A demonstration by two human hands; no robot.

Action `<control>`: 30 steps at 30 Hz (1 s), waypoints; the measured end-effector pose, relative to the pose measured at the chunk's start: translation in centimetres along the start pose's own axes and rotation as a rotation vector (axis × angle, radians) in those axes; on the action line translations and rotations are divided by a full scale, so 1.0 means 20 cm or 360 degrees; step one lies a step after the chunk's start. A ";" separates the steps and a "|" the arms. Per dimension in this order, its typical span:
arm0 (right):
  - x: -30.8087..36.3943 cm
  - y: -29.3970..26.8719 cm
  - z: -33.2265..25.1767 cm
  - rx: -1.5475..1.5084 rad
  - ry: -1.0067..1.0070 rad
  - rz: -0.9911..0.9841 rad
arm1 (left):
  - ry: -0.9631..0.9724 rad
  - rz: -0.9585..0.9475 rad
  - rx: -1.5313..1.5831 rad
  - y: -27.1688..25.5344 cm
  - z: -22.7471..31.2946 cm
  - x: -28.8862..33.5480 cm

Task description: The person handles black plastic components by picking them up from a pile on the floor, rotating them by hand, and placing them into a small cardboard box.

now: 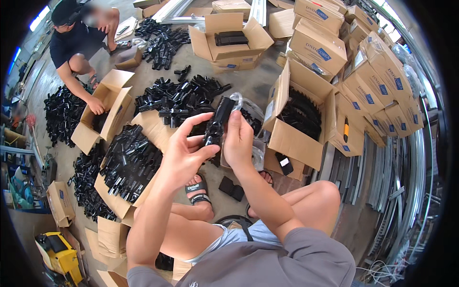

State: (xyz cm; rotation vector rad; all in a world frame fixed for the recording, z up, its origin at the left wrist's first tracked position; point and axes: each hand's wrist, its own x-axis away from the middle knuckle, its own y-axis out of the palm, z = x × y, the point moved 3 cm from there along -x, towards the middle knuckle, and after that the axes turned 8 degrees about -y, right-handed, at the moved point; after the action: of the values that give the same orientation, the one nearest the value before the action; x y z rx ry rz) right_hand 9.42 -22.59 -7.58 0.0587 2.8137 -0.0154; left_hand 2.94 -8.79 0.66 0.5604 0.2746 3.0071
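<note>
Both my hands hold a black tubular fitting (221, 117) up in front of me, tilted, its upper end leaning right. My left hand (184, 152) grips its lower end between thumb and fingers. At its right side, my right hand (239, 138) is closed with the thumb along the fitting. A clear, shiny ring-like thing (236, 99) shows just beyond the upper end; whether it touches my right hand I cannot tell. Behind my hands lies a loose pile of similar black fittings (174, 98). More black parts (131, 160) lie heaped on cardboard to the left.
At the right stands an open carton (299, 155) with black parts inside; another open carton (224, 67) is farther off. Stacked cartons (318, 45) and metal profiles (356, 177) line the right. At far left a co-worker (76, 52) reaches into a carton (114, 98). A yellow case (64, 260) sits lower left.
</note>
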 end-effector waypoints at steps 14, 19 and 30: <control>-0.03 0.10 0.20 -0.0682 0.1084 0.0230 | -0.0007 0.0400 -0.0765 -0.07 -0.06 -0.11; -0.29 -0.38 1.41 -0.0144 0.1007 0.0719 | 0.0108 0.0469 -0.1221 -0.07 0.06 -0.12; -0.54 -0.34 2.08 0.0708 0.1631 0.0815 | 0.0078 0.0358 -0.1199 -0.10 0.06 -0.18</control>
State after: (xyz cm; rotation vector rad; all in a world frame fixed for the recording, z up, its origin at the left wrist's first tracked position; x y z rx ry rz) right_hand 32.68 -30.45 -43.53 1.1893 3.5953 -0.6602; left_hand 6.77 -6.90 0.19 0.4490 -0.9351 2.9864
